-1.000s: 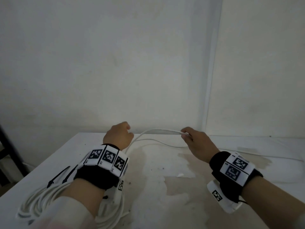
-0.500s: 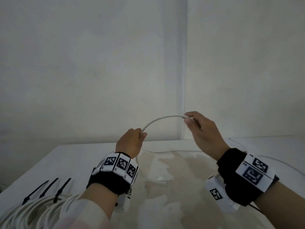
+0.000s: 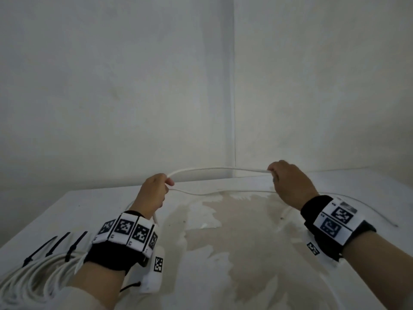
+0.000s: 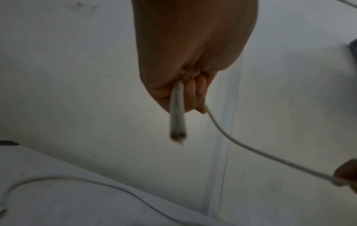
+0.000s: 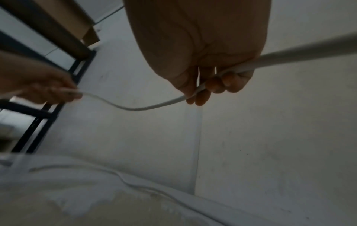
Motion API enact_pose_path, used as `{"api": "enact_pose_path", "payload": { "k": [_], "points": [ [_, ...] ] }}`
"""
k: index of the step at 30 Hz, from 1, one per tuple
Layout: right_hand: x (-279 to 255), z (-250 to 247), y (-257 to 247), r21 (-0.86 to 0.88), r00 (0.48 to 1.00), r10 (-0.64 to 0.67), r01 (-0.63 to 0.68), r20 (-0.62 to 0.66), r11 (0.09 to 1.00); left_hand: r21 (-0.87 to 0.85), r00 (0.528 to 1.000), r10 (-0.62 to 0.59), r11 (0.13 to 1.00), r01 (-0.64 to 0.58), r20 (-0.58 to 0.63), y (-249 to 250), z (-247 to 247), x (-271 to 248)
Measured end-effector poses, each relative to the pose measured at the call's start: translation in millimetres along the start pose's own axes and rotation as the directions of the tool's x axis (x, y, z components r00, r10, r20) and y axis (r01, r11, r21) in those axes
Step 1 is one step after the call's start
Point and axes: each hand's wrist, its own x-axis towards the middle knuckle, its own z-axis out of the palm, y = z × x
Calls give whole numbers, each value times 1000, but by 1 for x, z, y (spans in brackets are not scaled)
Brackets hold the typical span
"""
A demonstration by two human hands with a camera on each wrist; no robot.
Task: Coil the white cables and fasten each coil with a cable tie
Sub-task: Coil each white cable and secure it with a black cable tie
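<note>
Head view: both hands grip white cable [image 3: 219,169].

Bare room corner: stained white table [image 3: 223,253], plain walls [image 3: 111,86]

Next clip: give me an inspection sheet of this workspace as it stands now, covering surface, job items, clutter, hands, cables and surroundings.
Surface: white tabletop, its coating worn away in a large brownish patch at the middle.
Job's things: bundle of coiled white cables at the near left corner; three black plastic cable ties lying on and beside it.
Clutter: nothing seen.
Hands: left hand grips the loose white cable near its cut end; right hand pinches the same cable further along. The span between them is off the table.
Cables: the rest trails across the table's far side and off right.
Surroundings: bare white walls meeting in a corner; dark metal frame at left.
</note>
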Motion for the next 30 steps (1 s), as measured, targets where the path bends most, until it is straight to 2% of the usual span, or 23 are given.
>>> {"api": "enact_pose_path", "payload": {
  "k": [3, 5, 7, 9, 10, 12, 15, 16, 19, 21, 25, 28, 30],
  "points": [
    [-12, 6, -12, -190, 979, -101, 135, 179, 973, -68, 998, 56, 996, -55, 20, 3, -4, -10],
    [-17, 10, -20, -218, 961, -172, 219, 215, 951, -63, 994, 101, 993, -98, 33, 1, -6, -17],
    [-22, 16, -29, -179, 941, -300, 325, 155, 929, -20, 990, 139, 990, -139, 25, -1, -8, -23],
    [-29, 21, -36, -195, 887, -455, 462, 84, 865, 45, 985, 169, 984, -170, 35, -3, -8, -29],
    [-32, 23, -41, -229, 862, -496, 505, 101, 832, 72, 984, 169, 982, -173, 56, -4, -6, -32],
    [-39, 28, -54, -227, 843, -519, 538, 143, 812, 111, 980, 169, 977, -180, 102, -6, -2, -38],
    [-48, 30, -74, -200, 748, -647, 664, 151, 721, 181, 958, 226, 949, -258, 178, -9, 5, -46],
    [-49, 28, -80, -179, 740, -657, 673, 144, 718, 209, 947, 245, 935, -288, 206, -9, 7, -48],
    [-48, 27, -91, -89, 709, -705, 703, 6, 706, 275, 926, 288, 895, -351, 244, -9, 13, -54],
    [-46, 24, -97, -24, 709, -704, 704, -38, 710, 300, 926, 292, 885, -356, 240, -9, 15, -57],
    [-42, 15, -101, 104, 786, -607, 618, -116, 779, 291, 928, 220, 905, -309, 300, -10, 16, -66],
    [-40, 14, -100, 180, 825, -550, 565, -129, 805, 264, 905, 186, 917, -300, 382, -10, 18, -76],
    [-39, 18, -98, 264, 865, -488, 501, -118, 824, 158, 910, 182, 954, -255, 372, -8, 20, -83]
  ]
}}
